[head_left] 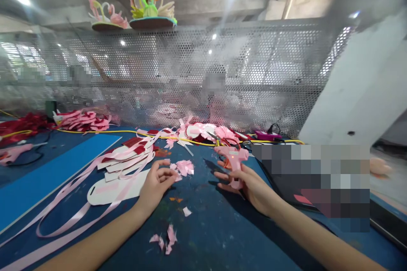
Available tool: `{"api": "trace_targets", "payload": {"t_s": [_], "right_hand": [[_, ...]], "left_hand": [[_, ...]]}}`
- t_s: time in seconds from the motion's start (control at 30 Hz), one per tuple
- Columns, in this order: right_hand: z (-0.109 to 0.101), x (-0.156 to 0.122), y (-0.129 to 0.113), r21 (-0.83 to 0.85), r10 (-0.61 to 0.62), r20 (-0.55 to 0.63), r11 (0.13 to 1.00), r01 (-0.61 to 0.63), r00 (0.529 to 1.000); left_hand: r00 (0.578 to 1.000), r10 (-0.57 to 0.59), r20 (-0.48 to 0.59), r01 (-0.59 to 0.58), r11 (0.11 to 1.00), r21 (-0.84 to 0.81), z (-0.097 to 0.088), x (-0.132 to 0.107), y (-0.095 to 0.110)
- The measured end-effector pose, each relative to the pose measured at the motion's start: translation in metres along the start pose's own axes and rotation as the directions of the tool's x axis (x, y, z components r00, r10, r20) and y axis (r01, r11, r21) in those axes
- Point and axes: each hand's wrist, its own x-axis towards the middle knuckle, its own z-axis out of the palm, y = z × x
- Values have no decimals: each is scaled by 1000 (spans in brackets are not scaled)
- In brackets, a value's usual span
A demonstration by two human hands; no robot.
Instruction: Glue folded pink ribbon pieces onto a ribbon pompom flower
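My right hand (pixel 252 184) has a pink hot glue gun (pixel 234 161), its thumb against the handle and some of the other fingers spread out past it. A small orange-red light shows on the gun's body. My left hand (pixel 159 180) is closed in a pinch on a frilly pink paper piece (pixel 184 167) just above the blue tabletop. Beside that hand lies a white card tag (pixel 110 188) with a slot at its rounded end. Pale pink ribbons (pixel 76 220) trail across the tag and on toward the lower left.
A stack of white cards (pixel 127 161) sits left of centre. Torn pink scraps (pixel 171 237) lie in front. Behind are pink paper pieces (pixel 222 132), scissors (pixel 214 136) and a yellow cord (pixel 111 131). A perforated metal screen (pixel 190 67) rises at the back. Another glue gun (pixel 15 152) lies far left.
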Motion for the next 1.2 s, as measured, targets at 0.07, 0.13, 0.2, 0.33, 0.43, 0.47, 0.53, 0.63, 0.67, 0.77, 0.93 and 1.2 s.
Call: {"api": "trace_targets", "payload": {"t_s": [0.07, 0.13, 0.2, 0.33, 0.43, 0.47, 0.53, 0.63, 0.67, 0.77, 0.93, 1.2], "right_hand": [[2, 2, 7, -89, -49, -14, 995, 48, 999], [4, 5, 12, -210, -112, -20, 972, 106, 993], [7, 10, 15, -343, -191, -24, 923, 172, 981], [11, 26, 17, -546, -384, -11, 776, 316, 923], [10, 35, 19, -638, -474, 7, 676, 369, 881], [9, 36, 19, -662, -500, 0, 649, 375, 866], [8, 30, 22, -705, -566, -52, 604, 371, 823], [10, 7, 24, -750, -655, -152, 564, 345, 740], [12, -3, 25, -757, -664, -150, 554, 347, 733], [25, -26, 26, -762, -580, 79, 489, 424, 811], [53, -20, 28, -762, -441, 378, 352, 544, 814], [63, 0, 33, -716, -428, 462, 337, 612, 777]], "left_hand": [[1000, 9, 10, -9, 1000, 12, 0, -1, 1], [1000, 18, 23, -19, 1000, 24, 1, -1, 2], [999, 23, 35, -25, 999, 33, 2, -2, 2], [998, 33, 46, -35, 998, 48, 3, -3, 4], [998, 41, 48, -44, 997, 56, 4, -4, 5], [998, 43, 49, -46, 997, 59, 4, -4, 5], [997, 43, 57, -47, 997, 65, 4, -5, 6], [996, 37, 80, -42, 997, 60, 4, -6, 5], [995, 35, 93, -40, 998, 51, 5, -6, 5], [990, 29, 141, -32, 999, 17, 6, -8, 5], [981, 2, 195, -2, 1000, 3, 6, -9, 5], [975, -26, 221, 20, 999, 29, 6, -8, 5]]}}
